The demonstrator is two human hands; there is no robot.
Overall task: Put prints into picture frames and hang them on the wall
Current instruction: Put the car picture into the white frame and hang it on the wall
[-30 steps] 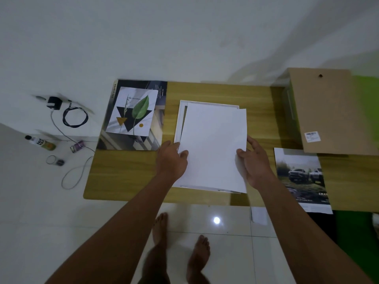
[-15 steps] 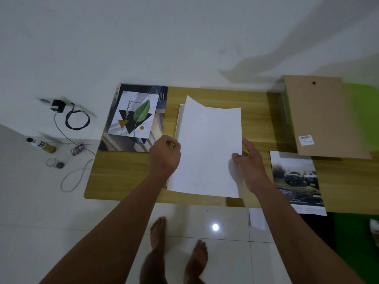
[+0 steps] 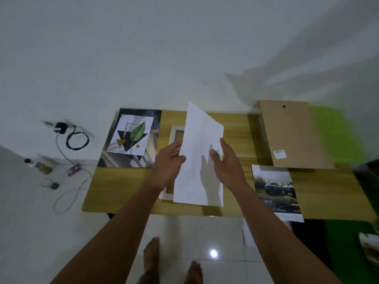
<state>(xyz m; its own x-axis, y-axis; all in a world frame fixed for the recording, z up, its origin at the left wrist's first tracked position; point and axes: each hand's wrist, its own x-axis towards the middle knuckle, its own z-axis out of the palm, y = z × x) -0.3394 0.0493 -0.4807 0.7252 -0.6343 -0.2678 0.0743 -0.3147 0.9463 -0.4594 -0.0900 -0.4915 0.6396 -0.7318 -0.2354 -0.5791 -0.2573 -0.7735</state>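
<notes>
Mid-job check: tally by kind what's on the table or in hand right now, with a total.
Printed pictures: 3 (leaf print, dark poster under it, car print)
Blank white sheet: 1, pinched by the left hand
White frame: 1
Brown backing board: 1
Total: 6
</notes>
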